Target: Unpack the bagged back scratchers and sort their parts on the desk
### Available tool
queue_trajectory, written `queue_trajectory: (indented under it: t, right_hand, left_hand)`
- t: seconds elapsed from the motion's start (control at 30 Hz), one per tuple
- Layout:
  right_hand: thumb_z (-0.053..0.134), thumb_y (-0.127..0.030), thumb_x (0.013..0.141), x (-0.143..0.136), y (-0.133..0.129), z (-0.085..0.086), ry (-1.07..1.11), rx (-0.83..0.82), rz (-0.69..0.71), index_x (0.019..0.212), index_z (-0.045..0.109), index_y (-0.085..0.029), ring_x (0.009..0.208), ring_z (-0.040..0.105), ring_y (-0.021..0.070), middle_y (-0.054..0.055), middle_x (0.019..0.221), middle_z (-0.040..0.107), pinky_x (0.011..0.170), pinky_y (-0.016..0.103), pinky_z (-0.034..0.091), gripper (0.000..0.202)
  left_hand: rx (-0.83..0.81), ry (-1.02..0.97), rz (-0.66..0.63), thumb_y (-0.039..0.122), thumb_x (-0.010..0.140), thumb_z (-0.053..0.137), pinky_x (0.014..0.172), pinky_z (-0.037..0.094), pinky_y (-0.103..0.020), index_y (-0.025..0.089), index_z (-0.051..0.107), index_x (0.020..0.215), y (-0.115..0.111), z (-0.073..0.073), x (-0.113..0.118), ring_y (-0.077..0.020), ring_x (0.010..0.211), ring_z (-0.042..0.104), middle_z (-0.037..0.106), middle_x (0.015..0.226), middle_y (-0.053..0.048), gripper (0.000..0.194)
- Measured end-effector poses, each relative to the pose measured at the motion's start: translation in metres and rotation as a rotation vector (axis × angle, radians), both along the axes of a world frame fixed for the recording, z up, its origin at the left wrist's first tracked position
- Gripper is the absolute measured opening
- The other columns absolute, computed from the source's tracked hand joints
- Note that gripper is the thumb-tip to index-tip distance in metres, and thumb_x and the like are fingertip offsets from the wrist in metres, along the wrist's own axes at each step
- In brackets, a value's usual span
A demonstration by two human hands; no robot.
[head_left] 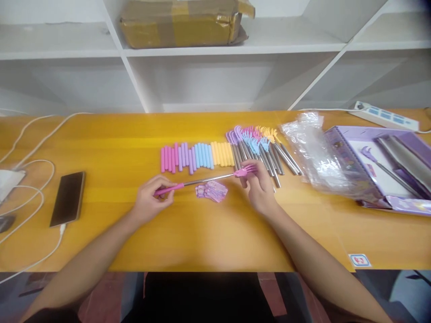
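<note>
A pink back scratcher with a metal rod is stretched between my two hands, just above the table. My left hand is closed around its pink handle. At the other end, my right hand grips the pink claw head, its fingers curled about it. Below the rod lies a small pile of pink-purple printed cards. Beyond it is a row of loose handle sleeves in pink, purple, blue and yellow. To their right, several metal rods with coloured claw heads lie heaped, partly behind my right hand.
Clear plastic bags lie right of the heap, beside an open purple box holding a purple back scratcher. A phone on a white cable is at left. A power strip and a shelf with a taped carton stand behind.
</note>
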State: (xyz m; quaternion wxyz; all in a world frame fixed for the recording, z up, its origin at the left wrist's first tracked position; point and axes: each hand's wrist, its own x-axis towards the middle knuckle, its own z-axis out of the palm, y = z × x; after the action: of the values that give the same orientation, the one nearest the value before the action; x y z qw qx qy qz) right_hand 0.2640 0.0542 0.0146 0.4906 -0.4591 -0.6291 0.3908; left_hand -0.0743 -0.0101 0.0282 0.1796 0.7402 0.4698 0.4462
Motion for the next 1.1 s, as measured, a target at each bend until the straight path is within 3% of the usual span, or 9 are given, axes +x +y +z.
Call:
queue_trajectory:
  t: [0.33,0.53,0.77,0.93,1.1]
  right_hand:
    - [0.045,-0.019,0.103,0.005,0.000,0.001,-0.054,-0.005,0.040,0.121,0.061,-0.025,0.065,0.051,0.0185,-0.003,0.072,0.054,0.064,0.033,0.041,0.025]
    - [0.063,-0.038,0.105,0.003,0.004,0.002,0.076,-0.011,0.065,0.135,0.057,-0.029,0.066,0.055,0.0174,-0.002,0.083,0.060,0.066,0.034,0.047,0.032]
    - [0.066,-0.063,0.103,0.003,0.009,0.011,0.151,-0.190,0.075,0.098,0.076,-0.023,0.063,0.052,0.0156,-0.001,0.069,0.059,0.066,0.032,0.046,0.041]
    - [0.071,-0.067,0.100,0.005,0.009,0.016,0.117,-0.193,0.097,0.091,0.079,-0.022,0.065,0.052,0.0156,0.001,0.072,0.061,0.067,0.032,0.044,0.046]
    - [0.070,-0.068,0.100,0.001,0.007,0.010,0.122,-0.203,0.105,0.088,0.076,-0.022,0.064,0.050,0.0154,-0.001,0.068,0.057,0.066,0.031,0.042,0.047]
  left_hand:
    - [0.085,0.060,-0.085,0.005,0.086,0.077,0.058,0.055,-0.020,0.018,0.076,0.099,0.002,0.000,-0.007,-0.0121,0.074,0.070,0.075,0.092,-0.004,0.018]
    - [0.115,0.079,-0.064,0.005,0.089,0.076,0.061,0.057,-0.021,0.018,0.073,0.101,0.005,-0.001,-0.008,-0.0125,0.077,0.071,0.074,0.094,-0.004,0.017]
    - [0.236,0.146,-0.078,0.002,0.088,0.077,0.063,0.059,-0.022,0.019,0.072,0.104,0.004,0.003,-0.007,-0.0138,0.081,0.072,0.076,0.097,-0.005,0.024]
    - [0.277,0.177,-0.104,0.001,0.085,0.078,0.058,0.057,-0.019,0.019,0.069,0.100,0.000,0.005,-0.007,-0.0125,0.079,0.073,0.076,0.098,-0.004,0.025]
    - [0.296,0.190,-0.081,0.002,0.084,0.078,0.059,0.058,-0.021,0.020,0.066,0.097,-0.003,0.003,-0.007,-0.0131,0.077,0.073,0.076,0.095,-0.003,0.025]
